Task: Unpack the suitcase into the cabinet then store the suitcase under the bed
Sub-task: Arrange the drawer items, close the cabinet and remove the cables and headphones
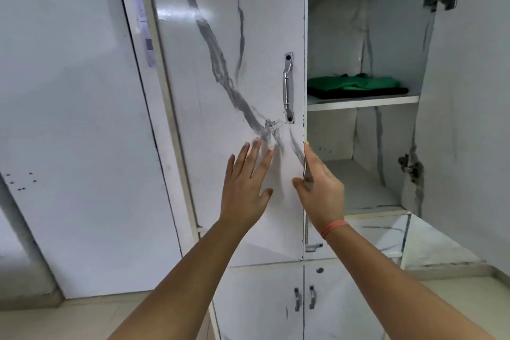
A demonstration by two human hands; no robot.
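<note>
Left hand (245,190) spreads on cabinet door (220,50); right hand (323,196) fingers (311,159) clasp its edge.

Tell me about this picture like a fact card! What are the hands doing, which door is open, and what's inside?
left hand: flat on the closed white marble-pattern cabinet door, fingers straight
right hand: grips that door's right edge
wrist: orange wristband on the right arm
silver metal handle: untouched
open right door: swung wide
upper shelf: folded green and black clothes
suitcase: not in view
</note>
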